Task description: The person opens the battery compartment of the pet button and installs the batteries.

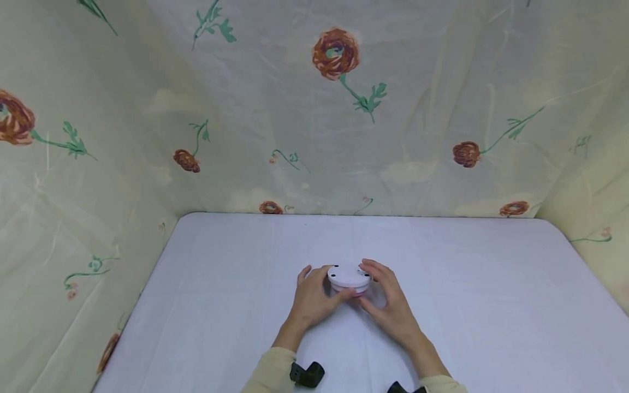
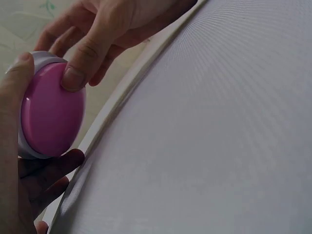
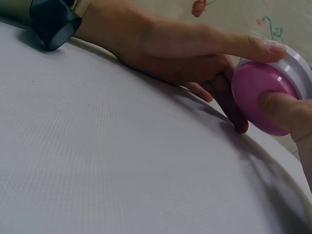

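Note:
Both hands hold a round white-and-pink push button (image 1: pixel 349 277) above the middle of the table. Its flat white underside, marked with small black dots, faces up in the head view. The domed pink face (image 2: pixel 52 109) points down and toward the wrists. My left hand (image 1: pixel 313 297) grips it from the left, thumb along the white rim and fingers around the far side. From the right, my right hand (image 1: pixel 391 305) pinches it, its thumb (image 3: pixel 278 108) on the pink dome and its fingertips at the upper edge.
A white cloth covers the table (image 1: pixel 236 262), whose rounded far corners show. Behind and at both sides hangs a pale curtain (image 1: pixel 275 98) printed with red flowers. Black wrist cameras (image 1: pixel 308 375) sit at the sleeve cuffs.

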Action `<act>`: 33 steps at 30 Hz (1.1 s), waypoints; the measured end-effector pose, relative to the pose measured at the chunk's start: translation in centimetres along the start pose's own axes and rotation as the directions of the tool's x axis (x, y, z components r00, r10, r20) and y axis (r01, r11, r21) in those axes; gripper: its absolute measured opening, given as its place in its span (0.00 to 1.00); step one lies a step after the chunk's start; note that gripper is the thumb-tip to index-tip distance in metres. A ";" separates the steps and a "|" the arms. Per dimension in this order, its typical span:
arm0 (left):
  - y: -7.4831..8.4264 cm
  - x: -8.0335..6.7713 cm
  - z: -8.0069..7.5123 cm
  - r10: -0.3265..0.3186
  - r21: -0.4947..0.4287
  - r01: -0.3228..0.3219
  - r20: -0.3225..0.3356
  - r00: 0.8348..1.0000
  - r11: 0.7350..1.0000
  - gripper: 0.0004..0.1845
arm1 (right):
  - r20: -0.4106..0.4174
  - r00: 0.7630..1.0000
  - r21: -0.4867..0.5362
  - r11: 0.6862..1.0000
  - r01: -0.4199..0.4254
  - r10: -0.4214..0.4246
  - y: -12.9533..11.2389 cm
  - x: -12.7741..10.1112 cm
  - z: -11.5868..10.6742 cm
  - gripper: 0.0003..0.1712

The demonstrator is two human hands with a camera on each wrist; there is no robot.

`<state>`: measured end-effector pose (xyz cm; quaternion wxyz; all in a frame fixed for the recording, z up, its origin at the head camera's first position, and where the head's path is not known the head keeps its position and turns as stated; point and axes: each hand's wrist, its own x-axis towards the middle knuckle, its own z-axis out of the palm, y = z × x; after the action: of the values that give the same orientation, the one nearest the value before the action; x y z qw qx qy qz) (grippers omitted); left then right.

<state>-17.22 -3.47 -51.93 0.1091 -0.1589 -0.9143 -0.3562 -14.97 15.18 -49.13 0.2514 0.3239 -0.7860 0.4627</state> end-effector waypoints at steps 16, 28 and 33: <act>-0.3 0.0 -0.1 0.104 -0.133 -0.115 -0.089 0.991 0.984 0.43 | 0.015 0.996 -0.048 0.995 -0.090 0.090 1.3 -1.0 0.2 0.35; -0.2 0.0 -0.5 0.217 -0.281 -0.243 -0.119 0.969 0.928 0.33 | 0.041 0.975 0.004 0.975 -0.220 0.220 1.5 -1.2 0.0 0.34; -0.2 -0.1 -0.4 0.176 -0.353 -0.178 -0.038 0.984 0.918 0.33 | 0.045 0.971 0.034 0.971 -0.238 0.237 2.5 -1.9 0.2 0.35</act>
<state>-17.11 -3.86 -51.81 0.1129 -0.2569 -0.8164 -0.5048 -15.63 16.40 -51.98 0.1720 0.2415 -0.8148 0.4982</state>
